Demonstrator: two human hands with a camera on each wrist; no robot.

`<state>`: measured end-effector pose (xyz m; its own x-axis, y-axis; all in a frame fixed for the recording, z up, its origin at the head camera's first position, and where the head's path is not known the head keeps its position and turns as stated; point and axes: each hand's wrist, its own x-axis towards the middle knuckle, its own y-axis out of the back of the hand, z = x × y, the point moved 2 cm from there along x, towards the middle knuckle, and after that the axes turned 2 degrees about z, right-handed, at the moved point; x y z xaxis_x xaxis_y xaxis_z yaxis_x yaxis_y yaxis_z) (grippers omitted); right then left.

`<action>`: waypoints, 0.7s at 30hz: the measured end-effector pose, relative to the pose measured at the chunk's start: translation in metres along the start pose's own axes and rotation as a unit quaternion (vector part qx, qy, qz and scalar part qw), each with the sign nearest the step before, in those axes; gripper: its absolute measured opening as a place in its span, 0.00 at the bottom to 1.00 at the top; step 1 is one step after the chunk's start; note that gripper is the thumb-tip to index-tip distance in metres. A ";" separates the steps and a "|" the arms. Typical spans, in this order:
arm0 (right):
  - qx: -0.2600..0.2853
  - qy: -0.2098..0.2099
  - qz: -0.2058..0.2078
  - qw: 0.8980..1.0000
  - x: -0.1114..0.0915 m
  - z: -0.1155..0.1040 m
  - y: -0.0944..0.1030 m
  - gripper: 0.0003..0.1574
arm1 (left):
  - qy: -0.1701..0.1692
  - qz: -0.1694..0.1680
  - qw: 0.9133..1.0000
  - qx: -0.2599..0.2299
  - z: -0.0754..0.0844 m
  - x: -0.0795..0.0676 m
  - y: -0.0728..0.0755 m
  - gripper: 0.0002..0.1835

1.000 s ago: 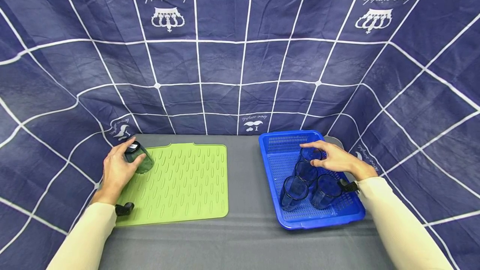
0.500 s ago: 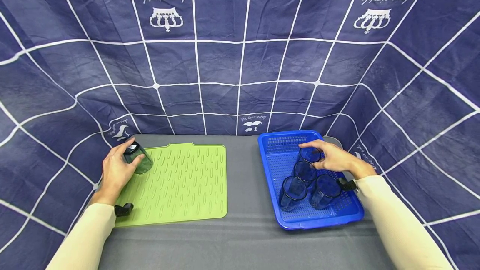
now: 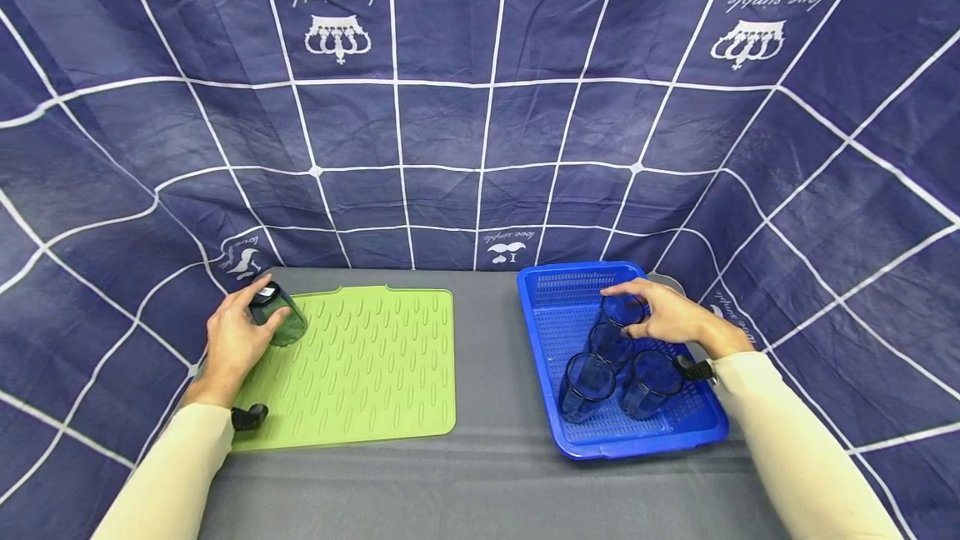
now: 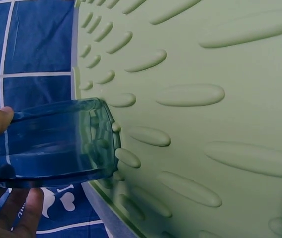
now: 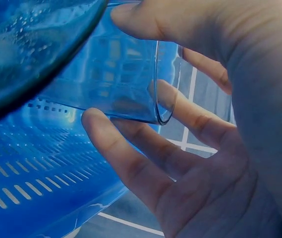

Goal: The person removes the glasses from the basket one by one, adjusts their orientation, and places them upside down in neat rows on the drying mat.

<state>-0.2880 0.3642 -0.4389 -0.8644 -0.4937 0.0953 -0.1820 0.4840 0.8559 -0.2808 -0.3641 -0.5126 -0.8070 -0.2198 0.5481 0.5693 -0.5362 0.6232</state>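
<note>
The left hand (image 3: 234, 336) holds a see-through glass (image 3: 287, 325) near its top end. The thumb is on one side and the fingers are on the other, so the hand is clamped on it. This glass is at the back left part of a green mat (image 3: 375, 373). Its bottom end looks to sit on the long bumps of the mat. The mat lies flat on the grey bench (image 3: 487, 340).

The right hand (image 3: 667, 319) reaches into a blue basket (image 3: 555, 332). Its thumb and fingers bend around the back glass (image 3: 621, 308) and are clamped on it near the top. That glass is inside the basket. Three others are in there too: a middle glass (image 3: 611, 346) just in front of it, a front left glass (image 3: 587, 390) and a front right glass (image 3: 651, 386). The basket has lots of little holes, and it is well apart from the mat.

Both arms have cream sleeves (image 3: 798, 440), and a small black thing (image 3: 250, 417) is on each wrist. Behind the bench is a dark blue cloth (image 3: 442, 127) with white lines, crowns and words.
</note>
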 end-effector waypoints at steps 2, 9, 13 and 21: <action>-0.006 0.004 0.005 1.000 -0.001 0.000 0.000 0.48 | 0.002 0.001 1.000 0.000 0.001 -0.001 0.000 0.37; -0.029 0.023 0.028 0.999 -0.003 0.001 -0.002 0.47 | 0.021 0.002 1.000 0.006 0.002 -0.003 0.000 0.37; -0.051 0.024 0.045 0.997 -0.007 0.002 -0.001 0.47 | 0.023 0.008 1.000 -0.001 0.001 -0.001 -0.002 0.37; -0.059 0.012 0.054 0.997 -0.009 -0.003 0.003 0.48 | 0.034 0.009 0.999 -0.002 -0.002 -0.002 -0.001 0.37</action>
<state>-0.2793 0.3685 -0.4357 -0.8645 -0.4606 0.2014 -0.0305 0.4480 0.8935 -0.2800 -0.3651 -0.5154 -0.8052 -0.2842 0.5205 0.5837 -0.5347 0.6110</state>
